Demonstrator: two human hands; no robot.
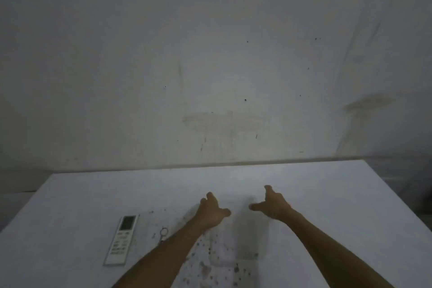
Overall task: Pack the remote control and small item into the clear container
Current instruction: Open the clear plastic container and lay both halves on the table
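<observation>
On the white counter point(327, 194) the clear container point(243, 236) lies faint between both hands, left hand point(211, 211) and right hand point(272, 207) spread and empty, the remote point(121, 239) well left, the small ring item point(163, 232) beside the left forearm, which I judge could sweep it off.

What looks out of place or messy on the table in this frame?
The white table has dark and reddish specks scattered in front of the clear container, like stains or spilled bits. The remote control and small ring-shaped item lie unpacked left of the left hand. Nothing looks damaged.
</observation>
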